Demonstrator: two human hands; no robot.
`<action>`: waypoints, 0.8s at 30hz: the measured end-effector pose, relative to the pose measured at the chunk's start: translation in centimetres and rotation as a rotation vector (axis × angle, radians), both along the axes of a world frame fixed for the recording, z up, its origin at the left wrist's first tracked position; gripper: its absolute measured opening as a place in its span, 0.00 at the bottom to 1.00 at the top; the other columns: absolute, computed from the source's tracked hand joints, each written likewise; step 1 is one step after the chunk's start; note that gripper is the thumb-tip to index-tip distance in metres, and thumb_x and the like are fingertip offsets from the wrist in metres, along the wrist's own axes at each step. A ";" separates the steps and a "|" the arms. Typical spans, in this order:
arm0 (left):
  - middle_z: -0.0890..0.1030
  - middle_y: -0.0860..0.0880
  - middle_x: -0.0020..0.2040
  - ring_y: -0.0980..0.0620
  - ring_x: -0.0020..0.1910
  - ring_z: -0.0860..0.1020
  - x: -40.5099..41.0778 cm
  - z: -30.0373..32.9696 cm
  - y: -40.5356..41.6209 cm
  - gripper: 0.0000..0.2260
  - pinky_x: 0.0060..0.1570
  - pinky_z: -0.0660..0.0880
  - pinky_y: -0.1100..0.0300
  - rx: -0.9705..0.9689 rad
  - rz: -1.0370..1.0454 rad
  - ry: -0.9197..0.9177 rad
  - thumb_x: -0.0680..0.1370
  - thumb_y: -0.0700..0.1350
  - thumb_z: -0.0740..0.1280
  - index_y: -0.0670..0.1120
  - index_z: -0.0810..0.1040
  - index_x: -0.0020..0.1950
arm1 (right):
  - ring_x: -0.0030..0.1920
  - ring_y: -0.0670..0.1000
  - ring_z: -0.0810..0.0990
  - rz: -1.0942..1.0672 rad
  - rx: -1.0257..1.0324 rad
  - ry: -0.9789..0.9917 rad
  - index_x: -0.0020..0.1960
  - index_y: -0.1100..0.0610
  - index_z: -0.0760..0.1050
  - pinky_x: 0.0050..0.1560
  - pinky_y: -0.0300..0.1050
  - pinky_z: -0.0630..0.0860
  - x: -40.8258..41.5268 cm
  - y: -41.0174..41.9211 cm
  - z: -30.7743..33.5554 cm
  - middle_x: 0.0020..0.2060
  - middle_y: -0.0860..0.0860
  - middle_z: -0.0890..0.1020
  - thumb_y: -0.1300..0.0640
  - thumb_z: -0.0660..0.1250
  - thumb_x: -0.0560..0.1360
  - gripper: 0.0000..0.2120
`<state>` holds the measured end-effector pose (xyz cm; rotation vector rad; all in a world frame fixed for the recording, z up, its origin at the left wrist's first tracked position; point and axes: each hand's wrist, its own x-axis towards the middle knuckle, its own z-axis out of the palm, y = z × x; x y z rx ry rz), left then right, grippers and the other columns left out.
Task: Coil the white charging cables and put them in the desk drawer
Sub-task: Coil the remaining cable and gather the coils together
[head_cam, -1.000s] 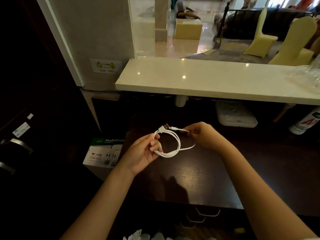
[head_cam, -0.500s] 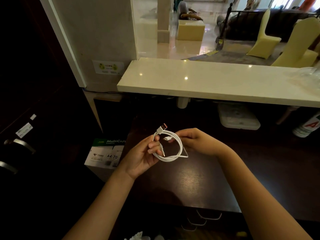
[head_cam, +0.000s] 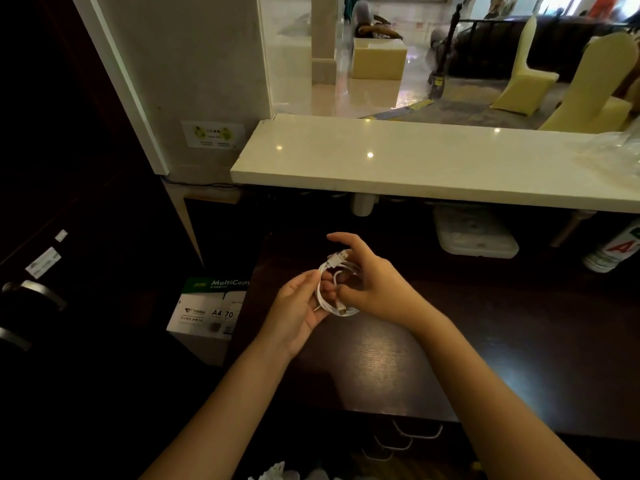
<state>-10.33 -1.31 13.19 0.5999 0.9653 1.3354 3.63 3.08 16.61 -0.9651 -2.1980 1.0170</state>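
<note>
Two hands are meeting over the dark desk [head_cam: 485, 341] as you are winding a single white charging cable [head_cam: 332, 289] into a tighter coil than half a second ago, when the loop was hanging wider and rounder between your palms. Beyond the desk's left edge, a box of A4 copy paper [head_cam: 207, 311] is sitting on the floor. Your left hand [head_cam: 298, 313] is gripping the coil's left side, fingers curled round the strands. The coil itself is hanging in the air just above the desk, between both hands; it is standing taller than wide, its long axis running from the near side up and away from you. The USB plug [head_cam: 339, 259] is sticking out at the top, pointing up and to the right, while the smaller connector [head_cam: 342, 310] is lying at the bottom of the loop, which was not the case earlier, when that end was crossing the middle of the coil. Your right hand [head_cam: 374, 285] is now closing over the coil's right side, thumb and lower fingers pinching the strands, index finger lifted above the plug. Three drawer handles [head_cam: 405, 438] are showing beneath the desk's near edge.
</note>
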 end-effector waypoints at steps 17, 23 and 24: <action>0.85 0.48 0.40 0.55 0.39 0.84 -0.4 0.0 -0.1 0.11 0.41 0.81 0.62 -0.045 0.028 -0.174 0.80 0.42 0.56 0.40 0.77 0.47 | 0.48 0.47 0.80 -0.475 -0.223 0.016 0.59 0.56 0.77 0.47 0.38 0.75 1.1 0.4 -2.5 0.47 0.50 0.82 0.57 0.70 0.71 0.17; 0.84 0.47 0.36 0.55 0.36 0.83 -0.2 0.0 -0.3 0.11 0.39 0.81 0.61 -0.081 0.009 -0.204 0.80 0.42 0.56 0.41 0.77 0.48 | 0.45 0.53 0.83 -0.375 -0.370 0.244 0.44 0.54 0.80 0.48 0.41 0.78 0.7 -0.2 -1.9 0.39 0.54 0.85 0.65 0.67 0.72 0.08; 0.84 0.47 0.35 0.54 0.36 0.83 -0.2 0.0 -0.3 0.11 0.39 0.81 0.61 -0.087 0.013 -0.216 0.80 0.42 0.56 0.41 0.76 0.47 | 0.44 0.53 0.82 -0.359 -0.408 0.287 0.45 0.55 0.80 0.47 0.40 0.77 0.6 -0.4 -1.7 0.39 0.54 0.85 0.66 0.67 0.72 0.07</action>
